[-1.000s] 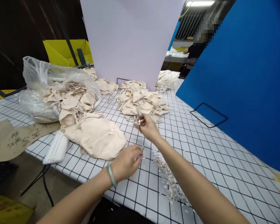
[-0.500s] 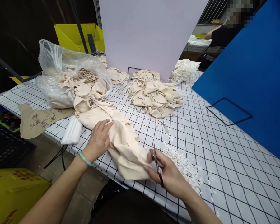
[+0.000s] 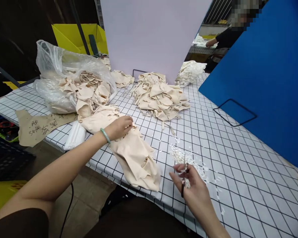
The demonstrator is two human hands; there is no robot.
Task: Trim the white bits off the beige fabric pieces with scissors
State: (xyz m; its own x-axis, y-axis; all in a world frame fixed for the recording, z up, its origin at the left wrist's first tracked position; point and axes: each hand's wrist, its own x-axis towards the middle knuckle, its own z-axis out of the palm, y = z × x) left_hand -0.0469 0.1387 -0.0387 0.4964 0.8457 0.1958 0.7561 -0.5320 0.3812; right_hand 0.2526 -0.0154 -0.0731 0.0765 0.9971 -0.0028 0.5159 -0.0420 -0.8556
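The left hand (image 3: 119,127) pinches beige cloth (image 3: 134,155) overhanging the surface (image 3: 238,172) edge, the right hand (image 3: 191,186) grips scissors (image 3: 183,180) beside white scraps (image 3: 188,162).

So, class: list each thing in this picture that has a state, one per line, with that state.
Left hand: gripping the beige cloth.
Right hand: holding small scissors.
Cloth: crumpled, hanging over the table edge.
Plastic bag: open, cloth pieces spilling out.
White scraps: scattered.
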